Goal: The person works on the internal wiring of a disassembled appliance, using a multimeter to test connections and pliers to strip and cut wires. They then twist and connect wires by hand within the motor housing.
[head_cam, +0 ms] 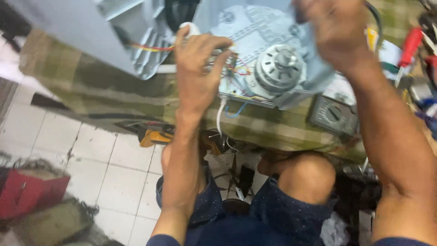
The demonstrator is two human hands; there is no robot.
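Observation:
A pale blue-grey plastic appliance panel lies on a green checked cloth. On it sits a round silver timer unit with red, yellow and blue wires beside it. My left hand reaches into the wires and small parts next to the timer, fingers curled around them. My right hand, blurred, grips the panel's far upper edge. A white cable hangs down from the panel.
A multimeter with a dial lies right of the panel. A red-handled screwdriver is at far right. A yellow tool sits under the table edge. White floor tiles and a red box are at left. My knees are below.

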